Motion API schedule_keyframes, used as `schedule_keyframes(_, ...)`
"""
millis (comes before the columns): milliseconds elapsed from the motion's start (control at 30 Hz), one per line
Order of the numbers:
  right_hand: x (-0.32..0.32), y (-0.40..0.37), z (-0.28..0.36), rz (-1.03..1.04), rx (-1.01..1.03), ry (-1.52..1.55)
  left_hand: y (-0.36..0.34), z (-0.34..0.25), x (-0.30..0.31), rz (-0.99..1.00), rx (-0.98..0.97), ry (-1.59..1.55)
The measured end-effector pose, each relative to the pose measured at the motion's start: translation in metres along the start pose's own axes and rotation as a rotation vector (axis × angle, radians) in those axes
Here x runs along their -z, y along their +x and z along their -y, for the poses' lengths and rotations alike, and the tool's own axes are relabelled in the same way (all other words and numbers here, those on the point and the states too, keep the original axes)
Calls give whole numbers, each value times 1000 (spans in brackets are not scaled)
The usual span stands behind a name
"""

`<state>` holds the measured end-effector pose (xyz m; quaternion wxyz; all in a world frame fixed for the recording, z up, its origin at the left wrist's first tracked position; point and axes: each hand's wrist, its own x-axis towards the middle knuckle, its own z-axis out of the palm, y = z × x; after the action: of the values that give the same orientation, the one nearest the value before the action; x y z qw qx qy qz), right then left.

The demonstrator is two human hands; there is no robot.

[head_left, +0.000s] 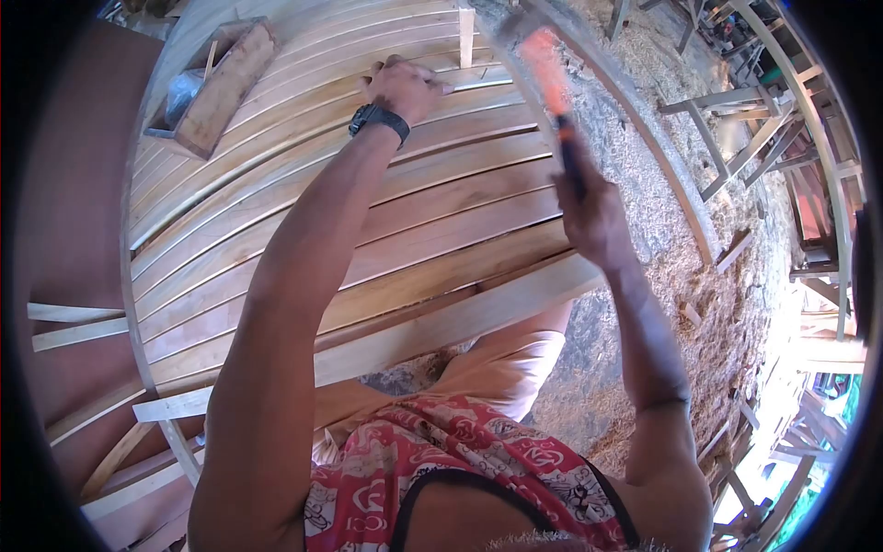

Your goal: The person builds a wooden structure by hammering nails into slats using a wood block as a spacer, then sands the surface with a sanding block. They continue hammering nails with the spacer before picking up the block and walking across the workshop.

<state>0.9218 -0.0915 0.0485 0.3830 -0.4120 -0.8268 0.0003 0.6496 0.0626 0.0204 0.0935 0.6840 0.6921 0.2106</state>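
Note:
My right hand [593,212] is wrapped round the dark grip of a hammer [549,78], which is raised at the right side of the slatted wooden surface and blurred by motion. Its shaft is orange, and the head is near the top edge. My left hand [405,90], with a dark watch on the wrist, rests on the slats [460,193], fingers bent; whether they pinch anything small cannot be made out. A short upright wooden piece [466,39] stands just to the right of the left hand.
An open wooden box [216,92] holding a bluish plastic bag sits at the upper left. A loose long board [451,322] crosses near my knees. Curved timber [644,129] and wood shavings lie on the ground at right, with wooden frames beyond.

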Motion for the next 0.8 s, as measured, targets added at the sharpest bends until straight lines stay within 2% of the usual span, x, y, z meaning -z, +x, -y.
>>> schedule_keyframes(33,6,0,7,166,-262,135,-1,0,-1,-6,4,-1)
schedule_keyframes(100,30,17,20,315,-437,81,1,1,-2,-27,-1,-1)
schedule_keyframes(133,35,14,29,313,-447,85,-5,5,-9,-50,-22,13)
schedule_keyframes(200,39,16,39,96,-390,130,1,7,-11,-95,-40,20)
schedule_keyframes(233,42,19,47,102,-392,132,0,7,-10,-79,-34,-6)
schedule_keyframes(300,44,27,63,-212,-291,149,0,4,-7,-60,-30,-31)
schedule_keyframes(367,20,12,48,-139,-410,233,-3,-1,-1,13,16,-29)
schedule_keyframes(433,-4,-6,-4,175,-187,5,-4,-2,2,-4,25,-25)
schedule_keyframes(500,7,12,7,148,-165,17,0,-2,1,-24,26,-12)
schedule_keyframes(567,18,23,28,132,-158,42,-3,8,-16,-128,-44,11)
schedule_keyframes(667,37,31,63,-31,-370,203,-2,9,-16,-125,-33,-1)
schedule_keyframes(700,31,26,59,-23,-372,210,-5,8,-14,-120,-23,3)
schedule_keyframes(767,11,6,38,-84,-294,183,-9,1,-5,-65,-4,11)
schedule_keyframes(800,0,-2,7,25,-57,144,-7,2,-6,-68,-4,12)
